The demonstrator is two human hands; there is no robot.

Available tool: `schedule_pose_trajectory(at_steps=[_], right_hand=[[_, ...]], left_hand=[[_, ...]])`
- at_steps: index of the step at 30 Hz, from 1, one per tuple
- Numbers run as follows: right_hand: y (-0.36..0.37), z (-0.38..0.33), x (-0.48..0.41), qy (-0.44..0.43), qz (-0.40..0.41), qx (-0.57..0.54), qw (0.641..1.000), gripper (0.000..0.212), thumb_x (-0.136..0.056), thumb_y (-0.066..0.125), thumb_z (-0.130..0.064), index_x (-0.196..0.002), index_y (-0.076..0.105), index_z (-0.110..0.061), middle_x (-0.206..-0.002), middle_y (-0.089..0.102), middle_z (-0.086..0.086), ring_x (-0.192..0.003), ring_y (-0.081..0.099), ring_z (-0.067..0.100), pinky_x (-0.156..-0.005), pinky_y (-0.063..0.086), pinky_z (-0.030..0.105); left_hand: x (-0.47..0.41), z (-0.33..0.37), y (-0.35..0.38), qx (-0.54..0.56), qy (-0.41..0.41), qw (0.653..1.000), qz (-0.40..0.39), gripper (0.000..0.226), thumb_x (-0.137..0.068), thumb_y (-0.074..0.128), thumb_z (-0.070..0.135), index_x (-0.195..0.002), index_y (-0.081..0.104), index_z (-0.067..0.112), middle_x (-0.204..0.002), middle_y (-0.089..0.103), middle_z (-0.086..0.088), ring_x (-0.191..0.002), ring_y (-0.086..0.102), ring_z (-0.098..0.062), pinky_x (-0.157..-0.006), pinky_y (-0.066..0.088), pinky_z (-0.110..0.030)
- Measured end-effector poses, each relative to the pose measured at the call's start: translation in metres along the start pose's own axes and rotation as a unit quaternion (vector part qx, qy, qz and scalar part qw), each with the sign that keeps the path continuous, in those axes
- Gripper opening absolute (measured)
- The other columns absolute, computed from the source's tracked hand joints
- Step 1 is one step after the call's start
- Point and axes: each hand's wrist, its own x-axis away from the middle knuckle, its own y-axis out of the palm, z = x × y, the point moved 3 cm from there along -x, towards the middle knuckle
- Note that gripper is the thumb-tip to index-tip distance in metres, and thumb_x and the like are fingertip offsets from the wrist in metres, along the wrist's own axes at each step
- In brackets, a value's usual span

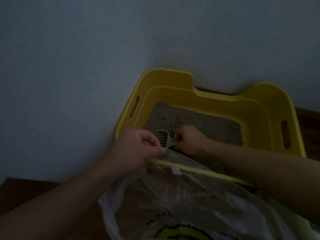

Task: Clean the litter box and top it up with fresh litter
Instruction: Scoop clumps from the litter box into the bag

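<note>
Head view: litter box (173,78) against wall (86,66), litter (199,125) inside. Your right grip (188,141) closes round the scoop (163,138) handle; left grip (138,149) pinches the bag (181,196) edge at the near rim. Scoop likely light, stiff; bag flimsy, slippery, so hold its edge.

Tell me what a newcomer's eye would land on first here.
The bright yellow litter box stands out in the dim room, set against the wall at centre right with grey-brown litter inside. At its near rim the right hand grips a pale slotted scoop, while the left hand pinches the edge of a clear plastic bag.
</note>
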Motion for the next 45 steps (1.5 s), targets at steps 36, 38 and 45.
schedule_pose_trajectory(at_steps=[36,38,45], right_hand=[[-0.083,0.034,0.115,0.024,0.139,-0.035,0.989,0.014,-0.084,0.078,-0.018,-0.093,0.071,-0.026,-0.093,0.068,-0.006,-0.087,0.063,0.011,-0.069,0.047,0.024],[-0.089,0.032,0.126,0.015,0.148,-0.05,0.988,0.014,-0.084,0.077,-0.018,-0.094,0.072,-0.026,-0.091,0.067,-0.009,-0.085,0.063,0.007,-0.064,0.045,0.019],[-0.106,0.012,0.173,-0.025,0.165,-0.078,0.983,0.017,-0.081,0.081,-0.016,-0.087,0.072,-0.03,-0.085,0.069,-0.012,-0.079,0.063,0.002,-0.064,0.047,0.019]], left_hand=[[0.022,0.021,-0.007,-0.079,0.017,0.996,0.02,0.008,-0.08,0.081,0.013,-0.077,0.075,0.008,-0.041,0.055,0.013,-0.038,0.047,0.004,-0.043,0.036,-0.01],[0.024,0.021,-0.008,-0.085,0.02,0.996,0.023,0.007,-0.08,0.08,0.011,-0.078,0.075,0.006,-0.04,0.054,0.014,-0.036,0.047,0.004,-0.041,0.035,-0.009],[0.031,0.025,-0.011,-0.146,0.023,0.989,0.032,0.007,-0.081,0.08,0.02,-0.075,0.078,0.02,-0.061,0.069,0.01,-0.057,0.061,-0.003,-0.057,0.051,-0.023]])
